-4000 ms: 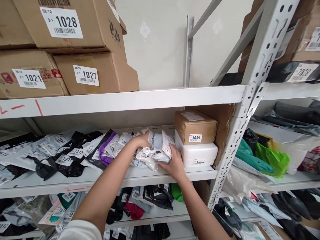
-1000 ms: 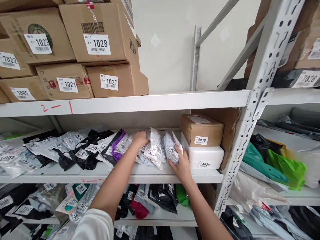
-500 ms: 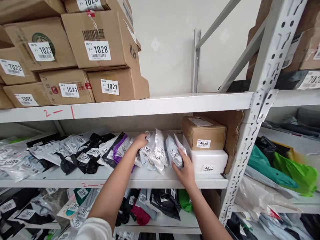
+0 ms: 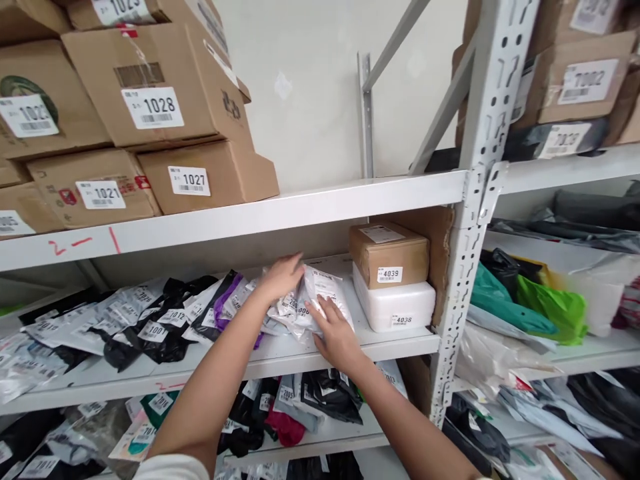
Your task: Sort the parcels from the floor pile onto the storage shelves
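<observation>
Both my hands reach onto the middle shelf (image 4: pixel 280 357) among small labelled mailer bags. My left hand (image 4: pixel 283 275) lies on top of a bunch of white and grey bags (image 4: pixel 290 308), its fingers bent over their upper edges. My right hand (image 4: pixel 334 333) rests flat with fingers apart on a white bag with a printed label (image 4: pixel 327 288) that leans to the left against the others. Left of these bags lies a purple and black bag (image 4: pixel 223 301).
Right of the bags a brown box labelled 4039 (image 4: pixel 389 253) sits on a white foam box labelled 4038 (image 4: pixel 395 305). Cardboard boxes 1027 (image 4: pixel 205 177) and 1028 (image 4: pixel 150 93) fill the upper shelf. A grey upright post (image 4: pixel 463 220) divides off bags on the right rack.
The upright bags have been tipped over to the left. My right hand has moved from their right side onto the top one. The camera view shifted left and down.
</observation>
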A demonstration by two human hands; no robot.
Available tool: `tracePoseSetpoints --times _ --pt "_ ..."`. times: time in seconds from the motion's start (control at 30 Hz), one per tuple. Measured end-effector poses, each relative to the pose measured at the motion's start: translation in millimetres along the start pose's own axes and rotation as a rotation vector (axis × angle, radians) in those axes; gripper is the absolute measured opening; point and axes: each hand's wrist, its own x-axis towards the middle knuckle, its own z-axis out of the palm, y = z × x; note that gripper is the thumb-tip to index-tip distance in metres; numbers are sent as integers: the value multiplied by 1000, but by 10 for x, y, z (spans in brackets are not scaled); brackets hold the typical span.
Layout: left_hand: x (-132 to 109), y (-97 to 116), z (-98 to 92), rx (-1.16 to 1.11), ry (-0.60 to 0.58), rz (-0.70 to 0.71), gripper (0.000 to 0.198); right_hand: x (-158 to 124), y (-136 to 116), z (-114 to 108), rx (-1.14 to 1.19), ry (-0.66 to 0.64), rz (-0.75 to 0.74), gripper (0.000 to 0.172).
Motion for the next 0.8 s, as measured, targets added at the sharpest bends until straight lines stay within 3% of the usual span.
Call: tracePoseSetpoints --times 0.1,0.2,0.3,0.4,0.47,0.53,0.6,0.67,0.73,0.8 --pt "-53 352 125 -95 -155 170 62 -70 79 49 145 75 93 95" --pt "-80 454 288 -114 -91 95 70 -165 275 76 311 154 265 109" --pt "-84 361 373 -135 -150 18 73 -218 412 21 331 144 286 87" --pt "-89 251 374 -121 -219 68 67 -234 435 -135 295 74 264 68" --pt "-130 254 349 -104 -187 111 66 -236 422 -264 256 18 272 55" --pt "-233 340 314 -87 -67 151 62 -220 408 -387 227 13 277 38" --pt "-402 495 278 -74 124 180 57 -173 382 -497 237 121 299 27" --pt "-598 677 273 -90 228 247 51 -87 319 -602 366 304 375 20" --pt "-756 834 328 -141 176 371 62 22 213 -711 624 452 465 16" --pt "-817 925 446 -233 106 452 83 123 90 -819 900 496 499 18"
